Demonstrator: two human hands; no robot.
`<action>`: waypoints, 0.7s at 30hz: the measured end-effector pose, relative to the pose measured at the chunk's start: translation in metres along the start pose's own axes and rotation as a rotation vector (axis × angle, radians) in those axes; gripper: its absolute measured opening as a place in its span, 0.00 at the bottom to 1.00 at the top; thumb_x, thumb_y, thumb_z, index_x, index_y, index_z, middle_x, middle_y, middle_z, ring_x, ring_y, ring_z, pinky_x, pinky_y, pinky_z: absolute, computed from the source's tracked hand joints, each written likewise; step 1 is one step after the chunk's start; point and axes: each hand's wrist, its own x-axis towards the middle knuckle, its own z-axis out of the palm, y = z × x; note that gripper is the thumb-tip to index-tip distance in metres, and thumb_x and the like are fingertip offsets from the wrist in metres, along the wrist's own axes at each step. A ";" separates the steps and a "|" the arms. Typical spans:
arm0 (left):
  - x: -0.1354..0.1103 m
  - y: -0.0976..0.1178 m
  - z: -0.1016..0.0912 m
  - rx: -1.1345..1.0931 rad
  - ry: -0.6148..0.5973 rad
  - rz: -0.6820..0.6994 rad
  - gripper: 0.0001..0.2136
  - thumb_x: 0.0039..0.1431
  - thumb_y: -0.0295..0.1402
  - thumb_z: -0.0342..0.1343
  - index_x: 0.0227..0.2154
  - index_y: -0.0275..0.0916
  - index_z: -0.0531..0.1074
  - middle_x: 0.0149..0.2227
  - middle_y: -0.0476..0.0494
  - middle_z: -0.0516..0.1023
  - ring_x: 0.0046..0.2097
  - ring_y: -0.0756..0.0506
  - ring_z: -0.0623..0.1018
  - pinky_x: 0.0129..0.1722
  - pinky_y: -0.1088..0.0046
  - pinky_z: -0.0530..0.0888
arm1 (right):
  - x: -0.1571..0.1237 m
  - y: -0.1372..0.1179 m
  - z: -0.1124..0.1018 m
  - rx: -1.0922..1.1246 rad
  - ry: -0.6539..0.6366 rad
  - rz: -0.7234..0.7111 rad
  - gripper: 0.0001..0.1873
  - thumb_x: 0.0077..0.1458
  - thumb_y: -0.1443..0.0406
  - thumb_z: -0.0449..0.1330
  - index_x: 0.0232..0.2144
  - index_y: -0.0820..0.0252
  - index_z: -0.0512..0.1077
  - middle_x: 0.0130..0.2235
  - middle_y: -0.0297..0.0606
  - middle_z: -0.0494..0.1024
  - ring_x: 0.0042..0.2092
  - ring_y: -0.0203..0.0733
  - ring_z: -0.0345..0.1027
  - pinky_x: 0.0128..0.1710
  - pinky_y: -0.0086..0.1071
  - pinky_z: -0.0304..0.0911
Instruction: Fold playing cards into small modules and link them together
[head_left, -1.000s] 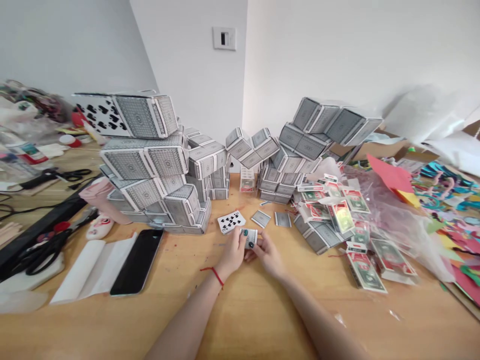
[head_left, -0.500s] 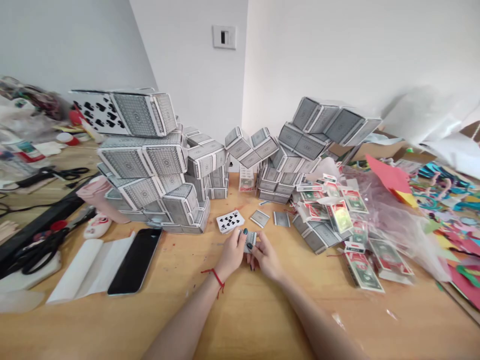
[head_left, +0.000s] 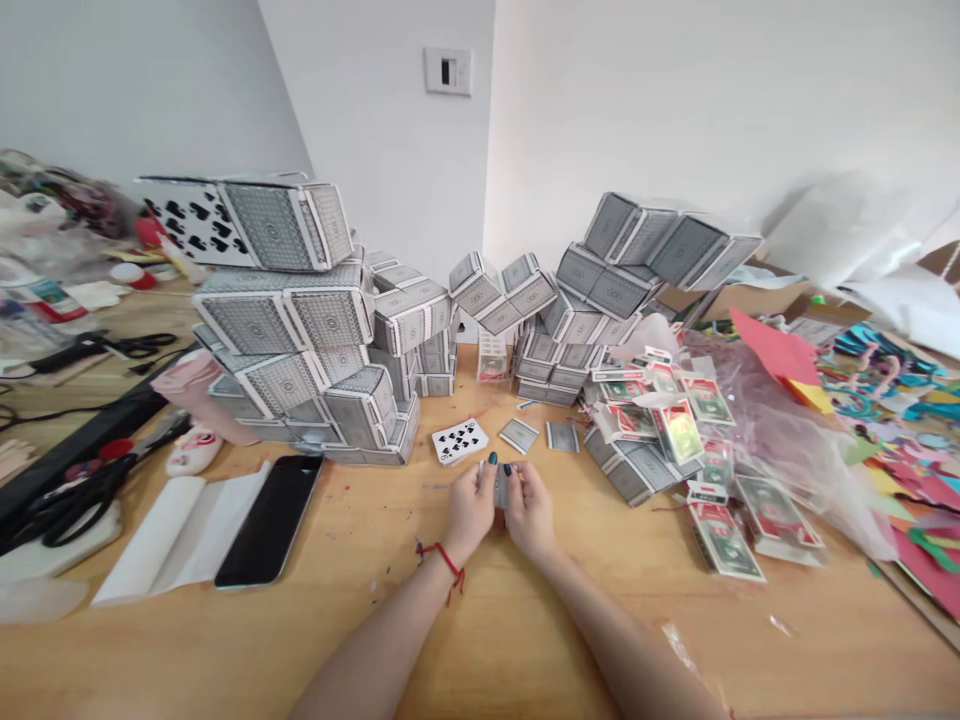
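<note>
Both my hands meet at the middle of the wooden table (head_left: 487,630). My left hand (head_left: 469,510) and my right hand (head_left: 529,512) are closed together on a small grey-backed pack of playing cards (head_left: 500,485), held upright between the fingertips. Just beyond them lies a face-up nine of spades (head_left: 459,441). Two face-down cards (head_left: 519,436) (head_left: 563,437) lie beside it. Behind stand stacks of grey patterned card blocks, one on the left (head_left: 300,330) and one on the right (head_left: 600,290).
A black phone (head_left: 271,520) and white paper (head_left: 176,535) lie to the left, with black scissors (head_left: 71,495) further left. Card packages with green and red print (head_left: 697,450) pile up on the right. Coloured paper scraps (head_left: 892,420) cover the far right.
My hands have turned the small pack of cards up on edge and closed in around it. The red string on my left wrist has shifted slightly.
</note>
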 end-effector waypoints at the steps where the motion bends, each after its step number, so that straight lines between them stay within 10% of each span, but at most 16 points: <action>1: 0.000 0.001 0.000 -0.072 -0.008 -0.049 0.16 0.51 0.43 0.45 0.17 0.37 0.60 0.16 0.53 0.61 0.19 0.54 0.62 0.17 0.78 0.58 | 0.000 -0.002 0.001 0.043 -0.003 0.005 0.13 0.54 0.56 0.45 0.28 0.59 0.61 0.21 0.31 0.64 0.21 0.33 0.58 0.19 0.25 0.56; 9: 0.001 0.004 -0.004 -0.346 -0.156 -0.264 0.16 0.49 0.43 0.46 0.14 0.37 0.58 0.11 0.55 0.57 0.10 0.55 0.56 0.08 0.78 0.51 | -0.003 -0.004 0.004 0.175 -0.071 0.094 0.15 0.55 0.53 0.42 0.30 0.57 0.58 0.17 0.28 0.61 0.16 0.33 0.57 0.14 0.25 0.55; 21: 0.007 -0.004 -0.009 0.181 -0.078 0.056 0.21 0.51 0.45 0.45 0.10 0.37 0.57 0.12 0.52 0.58 0.18 0.54 0.58 0.17 0.77 0.53 | -0.003 0.007 -0.007 -0.273 0.077 -0.062 0.14 0.55 0.56 0.43 0.29 0.58 0.62 0.21 0.33 0.67 0.20 0.35 0.60 0.19 0.26 0.54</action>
